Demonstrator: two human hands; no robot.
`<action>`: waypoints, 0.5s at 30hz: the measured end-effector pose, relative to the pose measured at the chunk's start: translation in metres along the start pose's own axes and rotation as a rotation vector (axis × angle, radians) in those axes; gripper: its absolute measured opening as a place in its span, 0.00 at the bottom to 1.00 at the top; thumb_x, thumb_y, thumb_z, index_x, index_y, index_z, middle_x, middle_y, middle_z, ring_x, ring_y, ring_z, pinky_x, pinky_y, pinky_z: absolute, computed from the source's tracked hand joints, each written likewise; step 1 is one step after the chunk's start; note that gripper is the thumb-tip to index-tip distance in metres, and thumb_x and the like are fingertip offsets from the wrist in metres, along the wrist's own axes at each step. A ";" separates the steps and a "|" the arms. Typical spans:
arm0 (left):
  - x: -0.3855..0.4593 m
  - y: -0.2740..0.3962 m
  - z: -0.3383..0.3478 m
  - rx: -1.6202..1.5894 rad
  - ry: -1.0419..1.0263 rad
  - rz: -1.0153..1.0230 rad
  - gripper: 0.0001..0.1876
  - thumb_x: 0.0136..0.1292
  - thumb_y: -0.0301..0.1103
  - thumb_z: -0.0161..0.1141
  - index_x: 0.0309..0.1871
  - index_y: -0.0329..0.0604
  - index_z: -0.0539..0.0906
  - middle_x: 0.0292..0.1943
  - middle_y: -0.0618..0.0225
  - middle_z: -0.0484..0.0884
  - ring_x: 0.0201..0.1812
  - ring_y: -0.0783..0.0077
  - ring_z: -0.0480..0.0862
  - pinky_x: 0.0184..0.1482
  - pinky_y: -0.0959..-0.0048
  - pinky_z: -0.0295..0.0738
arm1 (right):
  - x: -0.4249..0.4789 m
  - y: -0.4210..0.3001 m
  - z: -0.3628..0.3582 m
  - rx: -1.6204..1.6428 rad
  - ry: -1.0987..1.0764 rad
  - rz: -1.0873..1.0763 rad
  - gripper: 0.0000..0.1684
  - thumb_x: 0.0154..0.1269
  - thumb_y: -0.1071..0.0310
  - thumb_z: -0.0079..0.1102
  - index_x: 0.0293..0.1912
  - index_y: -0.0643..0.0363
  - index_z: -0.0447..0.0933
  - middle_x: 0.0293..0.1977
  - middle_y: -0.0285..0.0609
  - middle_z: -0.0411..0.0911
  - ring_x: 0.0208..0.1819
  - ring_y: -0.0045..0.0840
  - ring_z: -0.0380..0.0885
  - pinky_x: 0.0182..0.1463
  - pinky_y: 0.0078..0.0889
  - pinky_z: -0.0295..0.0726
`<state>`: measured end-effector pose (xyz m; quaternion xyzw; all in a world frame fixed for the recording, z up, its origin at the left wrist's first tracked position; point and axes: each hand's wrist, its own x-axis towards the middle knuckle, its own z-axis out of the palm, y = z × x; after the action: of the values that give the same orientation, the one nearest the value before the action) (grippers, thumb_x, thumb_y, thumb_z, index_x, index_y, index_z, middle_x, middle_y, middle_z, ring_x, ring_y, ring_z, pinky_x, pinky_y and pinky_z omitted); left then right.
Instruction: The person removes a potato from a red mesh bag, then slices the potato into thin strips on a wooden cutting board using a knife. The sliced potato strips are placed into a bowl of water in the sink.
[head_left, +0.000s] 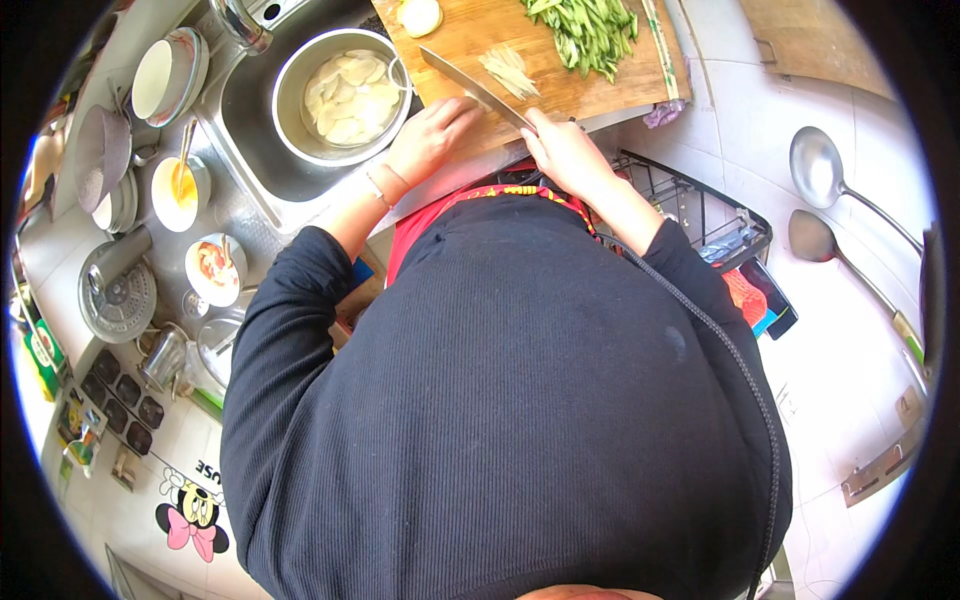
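Observation:
My right hand grips the handle of a kitchen knife, whose blade points up and left over a wooden cutting board. Fingers bent, my left hand rests at the board's near edge beside the blade; what lies beneath its fingertips is hidden. Pale thin strips, which look like potato, lie just beyond the knife. Farther off is a heap of green vegetable strips, with a pale round piece at the board's far left. A metal pot holds pale slices in water.
The pot stands in a steel sink under a faucet. On the left counter are a bowl of yellow liquid, a bowl with reddish pieces and stacked bowls. A ladle and a turner hang at the right.

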<state>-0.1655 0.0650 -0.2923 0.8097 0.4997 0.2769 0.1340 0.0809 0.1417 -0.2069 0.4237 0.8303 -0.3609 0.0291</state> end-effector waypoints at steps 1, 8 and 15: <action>0.000 -0.001 0.001 0.003 0.000 0.008 0.26 0.61 0.27 0.59 0.65 0.40 0.81 0.61 0.60 0.80 0.59 0.58 0.83 0.64 0.65 0.81 | 0.003 0.001 0.004 0.013 0.027 -0.020 0.12 0.81 0.62 0.56 0.52 0.61 0.71 0.33 0.64 0.83 0.39 0.60 0.85 0.42 0.59 0.82; 0.002 0.001 -0.005 -0.042 0.004 0.010 0.28 0.58 0.23 0.65 0.65 0.37 0.81 0.60 0.58 0.81 0.59 0.54 0.84 0.63 0.62 0.81 | -0.003 0.007 0.014 0.179 0.083 -0.005 0.12 0.81 0.62 0.56 0.53 0.60 0.74 0.33 0.61 0.84 0.40 0.58 0.85 0.41 0.56 0.82; -0.002 0.001 0.000 -0.024 -0.006 -0.007 0.26 0.60 0.26 0.60 0.65 0.39 0.81 0.61 0.60 0.80 0.60 0.57 0.83 0.64 0.64 0.81 | -0.015 0.012 0.011 0.133 0.057 -0.025 0.11 0.81 0.63 0.56 0.52 0.60 0.73 0.32 0.61 0.84 0.39 0.58 0.86 0.40 0.55 0.83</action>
<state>-0.1655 0.0633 -0.2924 0.8071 0.4988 0.2800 0.1460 0.0962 0.1296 -0.2167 0.4243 0.8102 -0.4035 -0.0274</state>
